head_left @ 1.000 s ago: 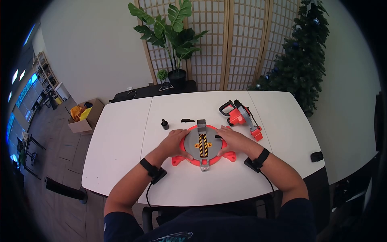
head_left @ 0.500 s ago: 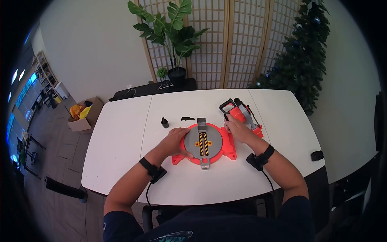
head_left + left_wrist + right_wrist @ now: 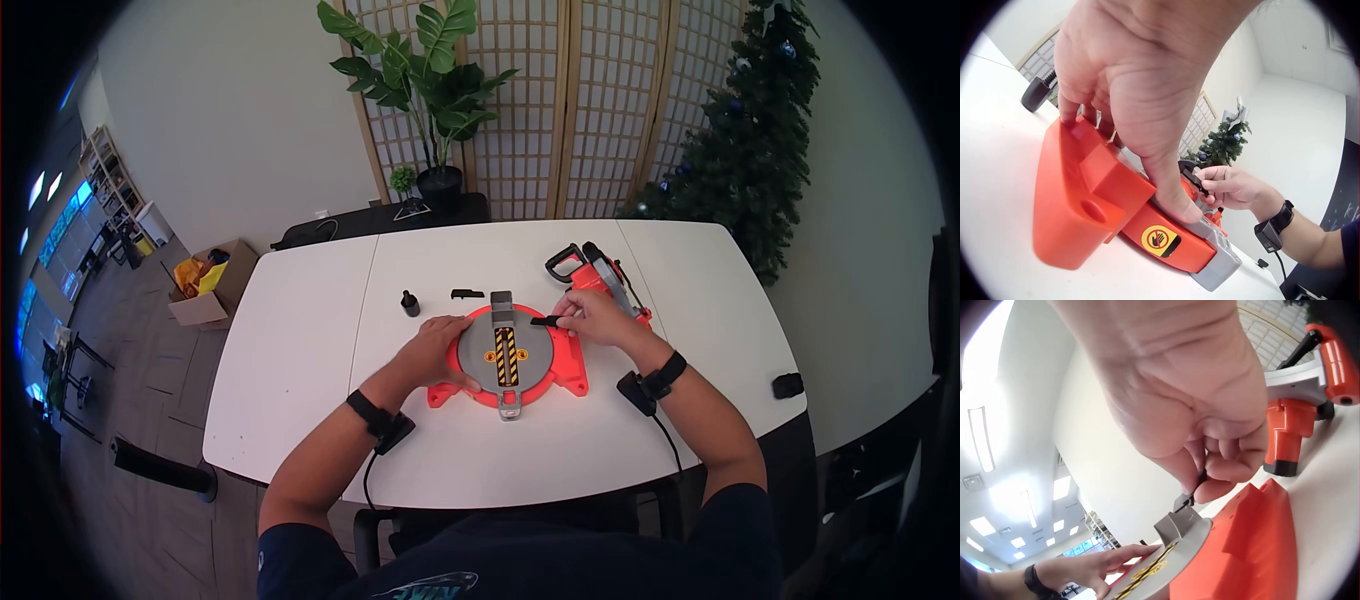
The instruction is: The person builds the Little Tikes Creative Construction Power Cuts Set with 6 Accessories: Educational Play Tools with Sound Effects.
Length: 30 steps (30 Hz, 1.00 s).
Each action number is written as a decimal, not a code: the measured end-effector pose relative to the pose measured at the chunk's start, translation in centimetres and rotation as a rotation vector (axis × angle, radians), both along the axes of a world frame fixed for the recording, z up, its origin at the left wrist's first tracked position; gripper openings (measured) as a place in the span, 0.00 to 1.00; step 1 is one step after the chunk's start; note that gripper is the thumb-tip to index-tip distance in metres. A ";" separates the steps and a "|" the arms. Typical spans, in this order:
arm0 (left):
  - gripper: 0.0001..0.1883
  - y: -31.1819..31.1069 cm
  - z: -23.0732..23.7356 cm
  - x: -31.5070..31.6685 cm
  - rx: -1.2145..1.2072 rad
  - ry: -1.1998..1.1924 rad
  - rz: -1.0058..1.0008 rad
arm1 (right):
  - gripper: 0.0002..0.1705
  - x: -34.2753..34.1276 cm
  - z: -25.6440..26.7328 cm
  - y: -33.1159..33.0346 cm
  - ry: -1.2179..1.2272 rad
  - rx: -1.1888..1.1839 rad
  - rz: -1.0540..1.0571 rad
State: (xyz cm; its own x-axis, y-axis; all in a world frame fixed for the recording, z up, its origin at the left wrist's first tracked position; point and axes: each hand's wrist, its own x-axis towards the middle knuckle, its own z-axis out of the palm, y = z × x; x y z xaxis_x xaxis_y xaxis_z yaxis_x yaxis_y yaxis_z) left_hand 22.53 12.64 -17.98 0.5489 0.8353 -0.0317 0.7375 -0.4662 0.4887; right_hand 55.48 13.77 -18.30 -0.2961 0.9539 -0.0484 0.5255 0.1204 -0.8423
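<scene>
Ahead of you, a lattice screen [image 3: 560, 110] stands behind a leafy plant [image 3: 437, 90]; your white desk [image 3: 290, 380] sits above grey-brown flooring [image 3: 130, 400].

White tbl [image 3: 290, 400] holds round red/grey base [image 3: 535, 362], red saw [image 3: 590, 276], blk knob [image 3: 411, 304], flat blk pc [image 3: 467, 294] & blk lump [image 3: 787, 386].

Yellow-and-black diagonal stripes ran across the gray disc [image 3: 475, 350] of a bright red-orange base [image 3: 569, 370], whose round yellow sticker [image 3: 1160, 240] showed a black hand under a red prohibition sign. The toy saw [image 3: 590, 276] was red, gray and black, the small clip [image 3: 545, 321] solid black, the tabletop [image 3: 300, 350] white. Blue and silver ornaments dotted a green Christmas tree [image 3: 750, 150]; tan gridwork patterned a folding screen [image 3: 520, 110].
</scene>
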 end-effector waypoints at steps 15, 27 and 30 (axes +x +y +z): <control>0.62 0.1 -0.1 0.0 0.010 0.015 -0.003 | 0.09 -0.8 -0.3 -0.9 -0.270 0.239 -0.001; 0.61 -0.2 0.3 0.1 0.006 -0.010 -0.010 | 0.08 -1.1 -0.2 -1.3 -0.301 0.279 0.025; 0.61 0.0 0.0 0.0 0.013 -0.008 -0.012 | 0.08 -1.6 0.1 -1.7 -0.413 0.450 0.040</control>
State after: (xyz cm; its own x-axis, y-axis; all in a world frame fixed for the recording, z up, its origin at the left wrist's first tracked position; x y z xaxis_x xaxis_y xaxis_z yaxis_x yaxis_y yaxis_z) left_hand 22.57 12.61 -17.95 0.5594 0.8287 -0.0168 0.7278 -0.4815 0.4883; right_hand 53.84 12.06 -18.15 -0.3746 0.8960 0.2382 0.7857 0.4432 -0.4316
